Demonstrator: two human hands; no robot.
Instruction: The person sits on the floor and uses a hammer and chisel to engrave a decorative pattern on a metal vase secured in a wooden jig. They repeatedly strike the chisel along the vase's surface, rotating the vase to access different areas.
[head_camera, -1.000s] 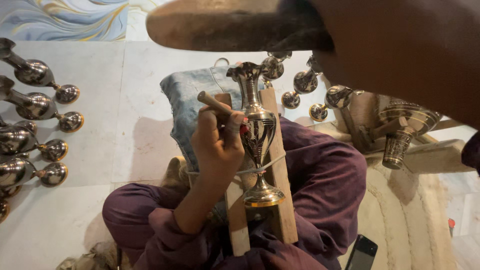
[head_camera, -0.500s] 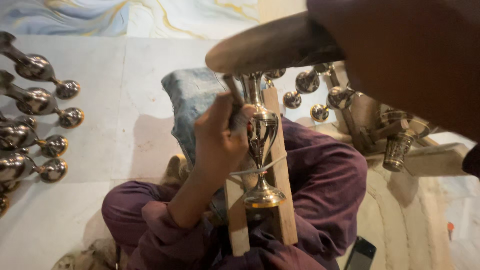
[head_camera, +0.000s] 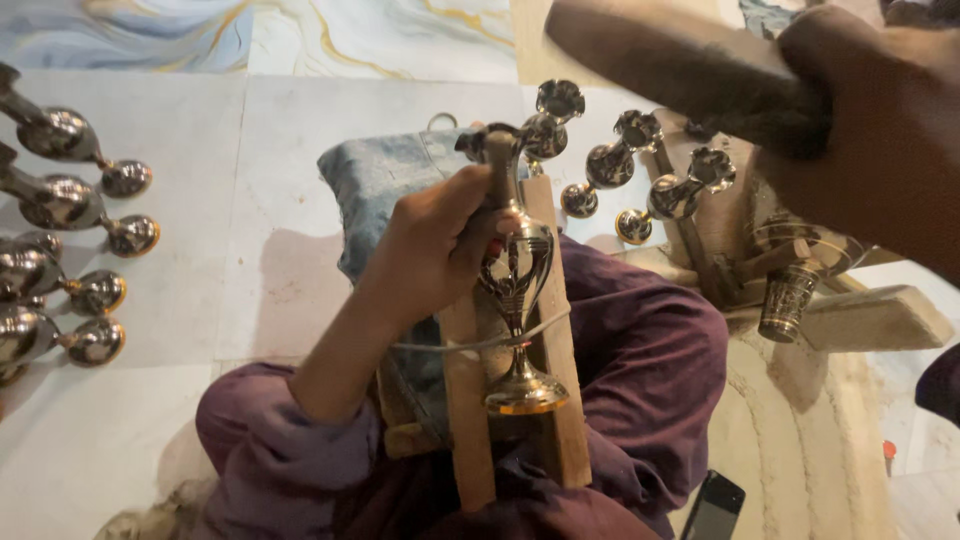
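A shiny silver goblet-shaped metal piece (head_camera: 518, 270) with a brass-coloured foot lies lengthwise on a wooden board (head_camera: 555, 420) across my lap, tied down by a thin wire. My left hand (head_camera: 430, 250) is closed around a thin tan punch (head_camera: 497, 165) held upright against the upper part of the piece. Close to the camera at the top right, my right hand (head_camera: 880, 130) grips a dark wooden mallet (head_camera: 680, 65) raised high above the board, its head pointing left.
Rows of similar silver pieces (head_camera: 60, 135) lie on the pale floor at left, and several more (head_camera: 610, 160) lean behind the board. A blue-grey cushion (head_camera: 380, 180) sits under the board's far end. Wooden blocks (head_camera: 870, 315), an engraved metal cup (head_camera: 788, 300) and a phone (head_camera: 712, 505) are at right.
The mallet has swung from the top centre over to the upper right. My left hand has turned the punch from slanted to upright on the piece.
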